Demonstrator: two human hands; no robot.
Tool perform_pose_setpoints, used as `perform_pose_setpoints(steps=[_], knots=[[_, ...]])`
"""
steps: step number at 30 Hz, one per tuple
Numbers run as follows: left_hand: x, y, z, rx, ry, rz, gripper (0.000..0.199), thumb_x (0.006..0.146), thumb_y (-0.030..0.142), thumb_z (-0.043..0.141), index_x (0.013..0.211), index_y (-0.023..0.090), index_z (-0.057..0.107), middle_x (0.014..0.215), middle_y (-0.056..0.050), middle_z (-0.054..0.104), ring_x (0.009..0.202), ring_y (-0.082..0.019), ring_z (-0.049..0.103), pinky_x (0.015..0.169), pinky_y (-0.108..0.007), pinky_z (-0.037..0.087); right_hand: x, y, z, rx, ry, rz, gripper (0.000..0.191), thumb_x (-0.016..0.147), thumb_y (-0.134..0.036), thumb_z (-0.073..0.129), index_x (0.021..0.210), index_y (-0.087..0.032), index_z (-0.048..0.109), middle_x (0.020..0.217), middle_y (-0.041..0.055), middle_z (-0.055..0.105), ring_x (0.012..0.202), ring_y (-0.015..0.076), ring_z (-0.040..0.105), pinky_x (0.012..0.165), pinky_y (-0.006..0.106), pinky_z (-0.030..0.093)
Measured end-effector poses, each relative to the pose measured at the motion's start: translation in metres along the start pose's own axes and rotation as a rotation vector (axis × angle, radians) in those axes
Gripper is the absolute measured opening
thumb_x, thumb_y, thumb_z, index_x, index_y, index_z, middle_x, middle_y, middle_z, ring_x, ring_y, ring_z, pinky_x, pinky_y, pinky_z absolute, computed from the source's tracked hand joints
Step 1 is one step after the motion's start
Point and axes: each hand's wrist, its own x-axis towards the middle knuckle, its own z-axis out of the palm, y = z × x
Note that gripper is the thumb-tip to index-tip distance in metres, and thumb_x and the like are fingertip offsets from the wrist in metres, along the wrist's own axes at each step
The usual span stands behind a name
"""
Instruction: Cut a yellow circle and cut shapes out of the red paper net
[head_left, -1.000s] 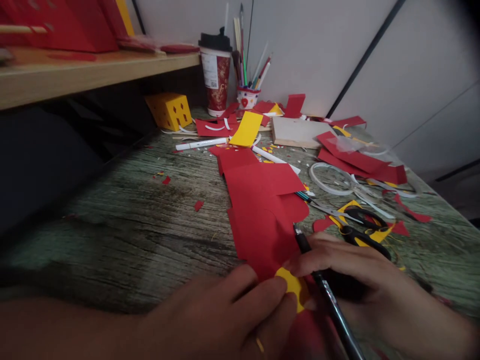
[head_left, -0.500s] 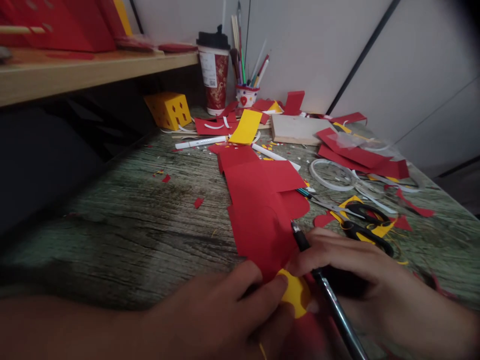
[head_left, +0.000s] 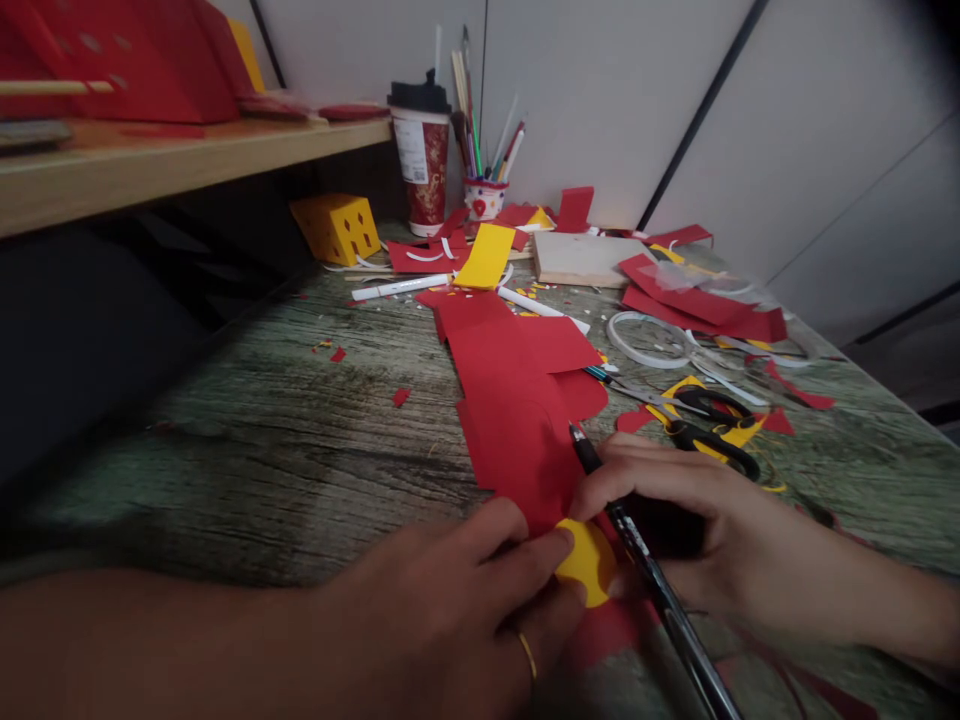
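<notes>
A round yellow paper piece (head_left: 586, 565) lies over red paper at the bottom centre. My left hand (head_left: 457, 600), with a ring on one finger, pinches its left edge between fingertips and thumb. My right hand (head_left: 697, 530) holds a black pen (head_left: 645, 560), whose tip points up and away over the red paper; the fingers of this hand also touch the right side of the yellow piece. Overlapping red paper sheets (head_left: 510, 420) stretch away from my hands, with a faint curved line on one. My palms hide part of the lower red paper.
Black-handled scissors (head_left: 712, 430) and rolls of clear tape (head_left: 649, 340) lie at the right. Behind are a wooden block (head_left: 585, 258), markers, a lidded cup (head_left: 421, 155), a pen pot (head_left: 485, 198) and a yellow box (head_left: 341, 228). A shelf (head_left: 187, 165) overhangs the left.
The camera view has shifted slightly, so the table items sit a little differently. Both hands keep their hold, and the pen and yellow piece remain in nearly the same place on the red paper.
</notes>
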Motion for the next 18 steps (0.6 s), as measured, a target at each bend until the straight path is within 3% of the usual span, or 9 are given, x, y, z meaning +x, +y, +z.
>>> perform_pose_setpoints(steps=[3, 12, 18], knots=[[-0.002, -0.001, -0.001, 0.008, -0.035, 0.009, 0.038, 0.088, 0.019, 0.019, 0.107, 0.020, 0.051, 0.105, -0.001, 0.057, 0.078, -0.017, 0.050, 0.052, -0.026, 0.045, 0.001, 0.000, 0.000, -0.003, -0.012, 0.001, 0.032, 0.066, -0.007, 0.060, 0.092, -0.026, 0.055, 0.086, -0.0040, 0.057, 0.080, 0.0126, 0.053, 0.070, 0.023, 0.041], [0.001, 0.002, 0.004, 0.032, 0.021, -0.031, 0.031, 0.088, 0.019, 0.026, 0.099, 0.022, 0.055, 0.103, 0.002, 0.056, 0.073, -0.015, 0.049, 0.048, -0.025, 0.042, 0.002, -0.002, -0.002, -0.034, -0.019, -0.008, 0.026, 0.068, -0.012, 0.061, 0.090, -0.025, 0.056, 0.081, -0.0035, 0.057, 0.074, 0.0125, 0.053, 0.066, 0.023, 0.041], [0.008, -0.006, 0.000, -0.025, -0.057, 0.074, 0.033, 0.085, 0.015, 0.025, 0.098, 0.015, 0.055, 0.095, -0.002, 0.057, 0.070, -0.016, 0.045, 0.049, -0.028, 0.040, 0.003, -0.002, -0.002, -0.076, -0.022, -0.037, 0.025, 0.067, -0.011, 0.061, 0.088, -0.025, 0.057, 0.079, -0.0034, 0.059, 0.078, 0.0142, 0.054, 0.071, 0.025, 0.039]])
